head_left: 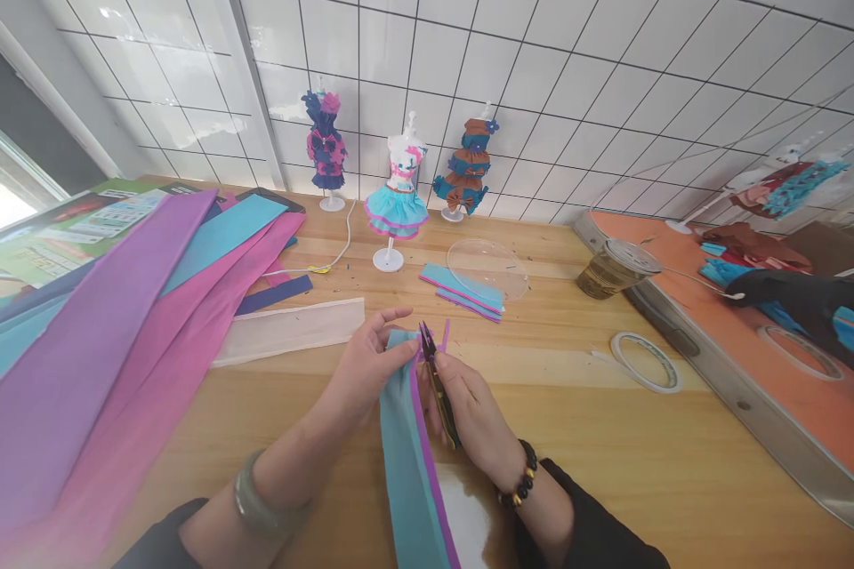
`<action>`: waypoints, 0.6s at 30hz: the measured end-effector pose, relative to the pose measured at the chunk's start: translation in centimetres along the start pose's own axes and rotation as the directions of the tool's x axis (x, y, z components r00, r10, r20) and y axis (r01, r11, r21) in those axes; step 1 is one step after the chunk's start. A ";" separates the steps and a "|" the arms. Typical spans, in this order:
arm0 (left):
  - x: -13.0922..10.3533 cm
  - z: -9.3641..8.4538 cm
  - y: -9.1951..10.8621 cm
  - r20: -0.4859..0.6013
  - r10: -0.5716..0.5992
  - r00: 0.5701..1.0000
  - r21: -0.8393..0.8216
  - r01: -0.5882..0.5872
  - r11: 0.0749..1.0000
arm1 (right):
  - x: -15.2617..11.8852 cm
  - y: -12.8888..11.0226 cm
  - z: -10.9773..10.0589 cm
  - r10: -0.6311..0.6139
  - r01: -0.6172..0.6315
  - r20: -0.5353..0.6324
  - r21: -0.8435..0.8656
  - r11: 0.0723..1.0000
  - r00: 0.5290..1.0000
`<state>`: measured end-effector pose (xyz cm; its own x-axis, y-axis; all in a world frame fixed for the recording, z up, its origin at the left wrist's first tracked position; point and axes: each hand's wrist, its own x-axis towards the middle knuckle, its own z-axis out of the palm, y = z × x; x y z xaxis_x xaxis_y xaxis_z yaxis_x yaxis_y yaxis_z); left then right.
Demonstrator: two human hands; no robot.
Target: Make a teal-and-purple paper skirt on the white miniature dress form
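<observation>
A long blue strip (408, 462) with a purple edge runs down from between my hands toward the lower edge of the view. My left hand (374, 360) pinches its upper end. In my right hand (471, 409) is a pair of dark snips (441, 400), its pointed blades up against the purple edging near my left fingertips. A thin purple piece (447, 334) sticks up just right of the blades. Beyond my hands, short blue strips with purple edges (463, 289) lie on the wooden table (567, 436).
Three dressed mini mannequins (396, 204) stand along the tiled wall. Purple, blue and pink sheets (113, 329) pile up at left, beside a white strip (294, 331). At right are a tape roll (646, 363), a cup (610, 271) and an orange surface (753, 320).
</observation>
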<state>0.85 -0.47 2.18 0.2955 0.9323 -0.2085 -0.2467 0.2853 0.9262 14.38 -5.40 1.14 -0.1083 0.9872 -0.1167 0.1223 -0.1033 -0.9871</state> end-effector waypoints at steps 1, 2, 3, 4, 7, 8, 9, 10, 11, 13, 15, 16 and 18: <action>0.0 0.0 0.1 0.011 -0.004 1.000 -0.002 0.004 1.000 | 0.0 0.0 -0.1 0.012 -0.012 0.006 0.006 1.000 1.000; 0.0 -0.1 0.3 0.023 -0.012 1.000 0.000 0.012 1.000 | 0.1 -0.1 -0.2 0.022 -0.022 0.013 0.011 1.000 1.000; 0.0 -0.2 0.4 0.035 -0.024 0.999 0.006 0.024 1.000 | 0.1 -0.2 -0.3 0.031 -0.031 0.021 0.015 0.999 0.999; 0.0 -0.3 0.6 0.047 -0.040 0.998 0.014 0.040 0.999 | 0.2 -0.2 -0.5 0.036 -0.037 0.034 0.022 0.999 0.999; -0.1 -0.9 1.2 0.090 -0.097 0.991 0.066 0.091 0.994 | 0.4 -0.6 -1.4 0.048 -0.051 0.082 0.032 0.998 0.995; -0.2 -1.1 1.3 0.107 -0.114 0.988 0.090 0.105 0.990 | 0.4 -0.7 -1.8 0.057 -0.059 0.100 0.025 0.998 0.993; -0.3 -1.4 1.5 0.127 -0.129 0.983 0.117 0.115 0.987 | 0.4 -0.9 -2.2 0.070 -0.072 0.119 0.014 0.997 0.990; -0.4 -1.6 1.7 0.146 -0.141 0.979 0.141 0.120 0.983 | 0.4 -1.0 -2.6 0.085 -0.086 0.143 0.001 0.996 0.986; -0.5 -1.8 1.9 0.165 -0.153 0.974 0.167 0.126 0.978 | 0.4 -1.0 -3.0 0.104 -0.103 0.174 -0.014 0.995 0.979; -0.7 -2.0 2.2 0.199 -0.171 0.965 0.207 0.129 0.970 | 0.4 -1.0 -3.6 0.146 -0.140 0.260 -0.042 0.989 0.954; -0.8 -2.1 2.4 0.230 -0.180 0.956 0.232 0.126 0.964 | 0.5 -0.9 -4.0 0.174 -0.162 0.340 -0.066 0.985 0.924; -0.9 -2.1 2.4 0.244 -0.181 0.953 0.240 0.121 0.963 | 0.5 -0.8 -4.0 0.177 -0.163 0.364 -0.070 0.984 0.914; -0.9 -2.0 2.5 0.257 -0.175 0.950 0.255 0.108 0.961 | 0.5 -0.7 -4.1 0.164 -0.151 0.379 -0.064 0.986 0.911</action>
<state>-1.85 -0.19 4.08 0.5615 0.7788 -0.2797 0.0299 0.3187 0.9474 18.26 -4.36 2.21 -0.4525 0.8361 -0.3101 0.2003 -0.2435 -0.9490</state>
